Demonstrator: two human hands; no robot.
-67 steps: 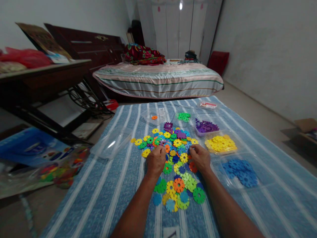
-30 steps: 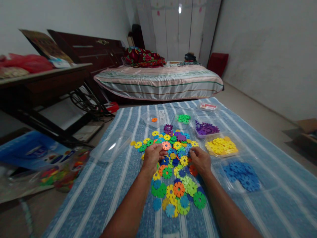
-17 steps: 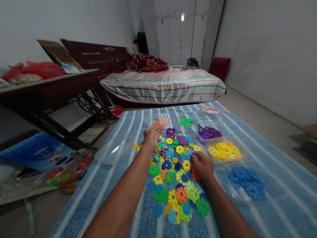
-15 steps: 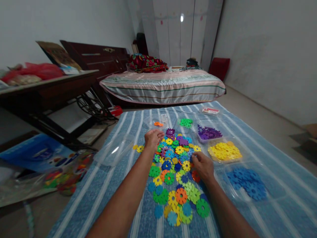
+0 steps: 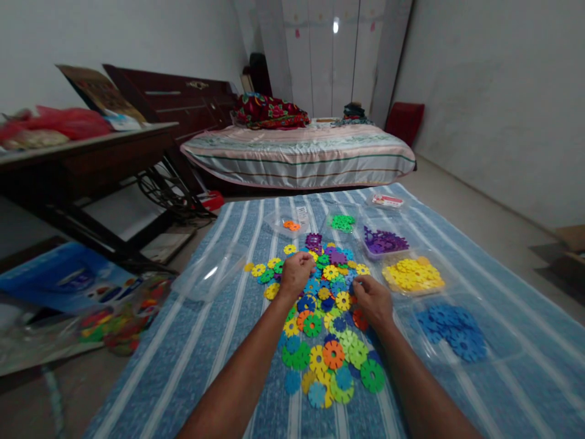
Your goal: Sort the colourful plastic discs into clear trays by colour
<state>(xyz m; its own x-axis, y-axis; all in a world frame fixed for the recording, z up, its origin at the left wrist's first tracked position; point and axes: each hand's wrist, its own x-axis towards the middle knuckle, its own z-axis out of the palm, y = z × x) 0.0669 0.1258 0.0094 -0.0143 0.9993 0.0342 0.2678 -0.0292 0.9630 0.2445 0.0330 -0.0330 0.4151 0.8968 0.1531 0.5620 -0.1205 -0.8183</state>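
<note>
A mixed pile of notched plastic snowflake discs (image 5: 329,272) in yellow, green, blue, orange and purple spreads over the striped cloth. My left hand (image 5: 296,272) is over the pile's upper left part, its fingers curled together; anything between them is hidden. At the pile's right edge rests my right hand (image 5: 372,297), thumb and fingers drawn in by the blue discs, and what it may grip cannot be made out. Purple square pieces (image 5: 314,242) lie at the far end of the pile. Beyond my left hand, a clear tub (image 5: 273,224) contains a few orange discs (image 5: 291,225).
To the right stand clear tubs of purple pieces (image 5: 384,239), yellow discs (image 5: 414,274) and blue discs (image 5: 452,330). Green pieces (image 5: 342,223) sit in another tub at the back. A clear lid or tray (image 5: 212,274) lies left. A bed (image 5: 301,155) stands beyond.
My left hand has come back from near the orange tub, rightward and nearer, with its fingers now curled. More orange shows in that tub. My right hand has hardly moved.
</note>
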